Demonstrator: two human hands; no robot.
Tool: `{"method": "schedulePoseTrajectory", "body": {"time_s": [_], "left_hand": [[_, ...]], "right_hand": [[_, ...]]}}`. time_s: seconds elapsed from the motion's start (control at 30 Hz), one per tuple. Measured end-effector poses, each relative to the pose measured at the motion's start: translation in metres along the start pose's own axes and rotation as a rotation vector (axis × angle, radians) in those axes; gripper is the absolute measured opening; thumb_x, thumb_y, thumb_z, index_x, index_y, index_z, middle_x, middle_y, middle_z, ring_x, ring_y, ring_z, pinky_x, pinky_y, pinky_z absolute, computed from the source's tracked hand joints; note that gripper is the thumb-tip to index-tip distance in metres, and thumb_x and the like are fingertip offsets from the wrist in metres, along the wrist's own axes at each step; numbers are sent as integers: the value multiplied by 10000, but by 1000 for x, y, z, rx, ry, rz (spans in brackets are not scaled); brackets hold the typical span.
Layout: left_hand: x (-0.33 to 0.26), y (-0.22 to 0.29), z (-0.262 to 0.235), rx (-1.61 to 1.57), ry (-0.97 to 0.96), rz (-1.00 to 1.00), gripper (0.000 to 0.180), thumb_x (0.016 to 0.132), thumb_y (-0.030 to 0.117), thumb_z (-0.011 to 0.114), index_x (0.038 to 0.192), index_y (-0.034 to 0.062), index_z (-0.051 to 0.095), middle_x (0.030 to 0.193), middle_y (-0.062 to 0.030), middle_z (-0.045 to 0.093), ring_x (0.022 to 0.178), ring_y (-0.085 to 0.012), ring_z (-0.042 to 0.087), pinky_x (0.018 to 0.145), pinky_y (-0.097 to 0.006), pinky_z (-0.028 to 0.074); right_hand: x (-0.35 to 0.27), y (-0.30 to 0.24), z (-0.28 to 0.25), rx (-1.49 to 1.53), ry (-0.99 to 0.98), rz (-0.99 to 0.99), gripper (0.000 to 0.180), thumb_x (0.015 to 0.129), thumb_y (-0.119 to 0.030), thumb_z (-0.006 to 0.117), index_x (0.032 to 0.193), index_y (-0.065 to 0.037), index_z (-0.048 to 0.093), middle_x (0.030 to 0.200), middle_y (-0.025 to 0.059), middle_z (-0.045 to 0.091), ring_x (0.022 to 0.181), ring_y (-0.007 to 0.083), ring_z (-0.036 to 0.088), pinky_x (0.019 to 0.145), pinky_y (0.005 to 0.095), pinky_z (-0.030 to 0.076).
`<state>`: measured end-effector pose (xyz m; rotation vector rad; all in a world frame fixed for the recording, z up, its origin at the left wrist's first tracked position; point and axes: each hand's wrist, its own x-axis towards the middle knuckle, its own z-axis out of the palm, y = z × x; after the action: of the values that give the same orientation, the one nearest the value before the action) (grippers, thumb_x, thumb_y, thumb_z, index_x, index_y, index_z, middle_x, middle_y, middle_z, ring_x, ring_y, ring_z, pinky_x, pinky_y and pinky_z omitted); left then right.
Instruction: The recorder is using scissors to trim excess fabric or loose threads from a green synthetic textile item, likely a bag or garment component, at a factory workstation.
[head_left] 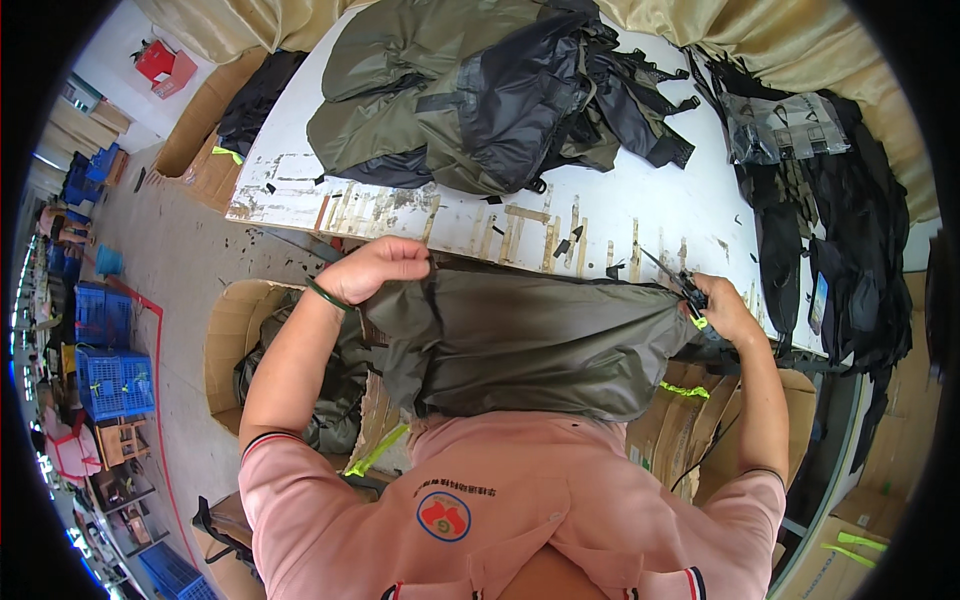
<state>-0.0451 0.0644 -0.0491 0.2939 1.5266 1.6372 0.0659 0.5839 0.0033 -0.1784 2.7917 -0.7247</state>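
An olive-green fabric bag piece is stretched between my two hands in front of my chest, just off the table's near edge. My left hand is closed, pinching its upper left corner between thumb and fingers. At the other end, my right hand grips dark-handled scissors, their thin blade pointing up and left over the table. The fabric's right end meets that hand too; whether the fingers also hold it is hidden. A bit of yellow-green material shows at the scissors' handle.
Olive and black bags with straps and buckles lie heaped on the white table. Black strapped pieces hang at its right side. Open cardboard boxes stand below on both sides. Blue crates line the floor at left.
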Motion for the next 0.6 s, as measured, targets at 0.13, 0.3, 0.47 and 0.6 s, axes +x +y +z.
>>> {"method": "schedulePoseTrajectory", "body": {"time_s": [0.13,0.3,0.47,0.6], "left_hand": [[-10,-12,11,205,-25,74,212,803,81,756,967,37,629,906,66,581,843,-41,505,787,-207,418],[-17,-29,21,294,93,233,227,799,71,766,934,26,589,904,49,571,847,-35,492,763,-206,421],[-17,-30,35,160,162,282,194,822,44,738,941,32,586,906,46,563,853,-34,494,771,-206,423],[-15,-35,36,53,180,280,180,838,18,706,986,25,604,962,35,598,898,-40,526,809,-214,440]], "right_hand": [[8,15,11,11,13,66,242,734,-159,745,811,10,590,704,203,594,608,307,545,611,368,451],[20,-52,7,-65,77,73,327,705,-217,800,761,9,569,687,179,600,621,334,555,617,382,457],[44,-129,33,-283,180,-314,433,613,-353,854,751,-65,561,720,101,600,723,300,586,718,379,374],[70,-175,52,-287,143,-442,443,615,-384,843,750,-68,562,733,89,595,757,283,583,721,379,358]]}}
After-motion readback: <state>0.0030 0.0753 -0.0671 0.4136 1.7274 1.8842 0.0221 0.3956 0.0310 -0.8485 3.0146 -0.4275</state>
